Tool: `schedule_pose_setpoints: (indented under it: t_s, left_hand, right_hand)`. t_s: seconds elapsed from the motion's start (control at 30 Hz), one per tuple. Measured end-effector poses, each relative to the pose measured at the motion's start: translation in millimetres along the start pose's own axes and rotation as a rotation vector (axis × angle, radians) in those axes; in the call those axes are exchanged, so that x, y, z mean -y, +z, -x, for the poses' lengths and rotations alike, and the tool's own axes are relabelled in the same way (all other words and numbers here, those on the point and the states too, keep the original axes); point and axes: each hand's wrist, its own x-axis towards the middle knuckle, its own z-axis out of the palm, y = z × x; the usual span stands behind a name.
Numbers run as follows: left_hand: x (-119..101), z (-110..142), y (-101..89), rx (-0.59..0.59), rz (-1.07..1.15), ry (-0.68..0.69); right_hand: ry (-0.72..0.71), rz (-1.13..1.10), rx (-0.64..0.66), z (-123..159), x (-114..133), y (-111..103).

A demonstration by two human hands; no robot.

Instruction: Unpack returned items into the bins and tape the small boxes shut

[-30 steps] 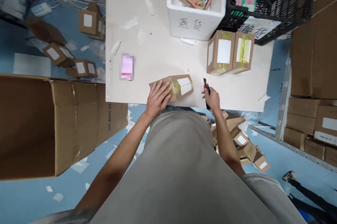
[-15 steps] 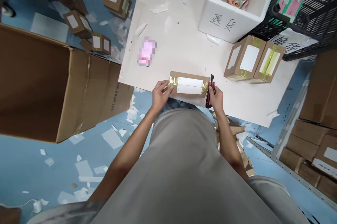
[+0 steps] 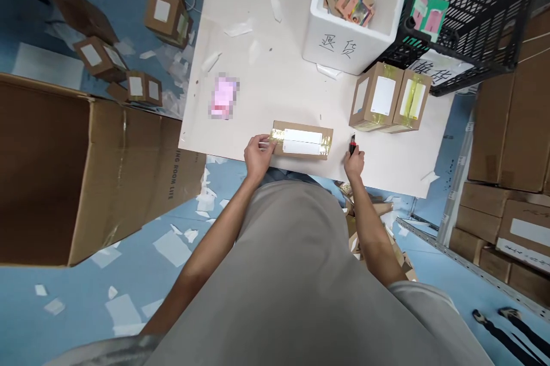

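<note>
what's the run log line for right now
left hand: on taped box | right hand: holding cutter

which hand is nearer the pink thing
Left. The left hand is at the left end of the box, just right of the pink thing and closer to the body. The right hand, holding the cutter, is farther right, past the box.

A plain grey shirt (image 3: 296, 274), softly creased, spreads toward 6 o'clock; its short left sleeve (image 3: 107, 349), at 7 o'clock, has darker patches, the right sleeve (image 3: 433, 309) lies toward 5. Dark bluish cloth (image 3: 296, 176) shows at the shirt's 12 o'clock edge; both hands (image 3: 258, 157) are bare
</note>
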Motion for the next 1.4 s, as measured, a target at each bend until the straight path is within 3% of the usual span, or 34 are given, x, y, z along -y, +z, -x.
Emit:
schedule_pose_setpoints:
  t_s: [0.17,0.3,0.57,0.7,0.87,1.07,1.2,1.33,1.4]
  left_hand:
    - [0,-1,-1.0,0.008,0.04,-0.071]
    - [1,-4,-0.4,0.015,0.089,-0.086]
    - [-1,-4,11.6,0.002,0.099,-0.138]
    - [-2,-4,19.3,0.0,0.057,-0.046]
    - [5,-10,21.5,0.065,0.11,0.046]
    - [19,-5,8.0,0.238,0.116,0.2]
    - [28,5,4.8,0.246,0.0,0.265]
    - [29,9,8.6,0.231,-0.076,0.271]
    - [25,9,8.4,0.231,-0.136,0.293]
  right_hand:
    - [-0.16,-0.207,-0.053,13,18,-4]
    - [-0.289,-0.482,0.094,37,49,-12]
    - [-0.324,-0.367,0.044,66,78,-31]
    - [-0.369,-0.359,0.107,67,80,-43]
    - [-0.465,-0.33,0.211,52,72,-53]
    - [-0.65,-0.057,0.027,20,75,-67]
    - [-0.603,-0.105,-0.024,-19,97,-67]
    - [-0.475,-0.186,0.145,-48,116,-47]
    - [-0.443,-0.23,0.166,-52,119,-37]
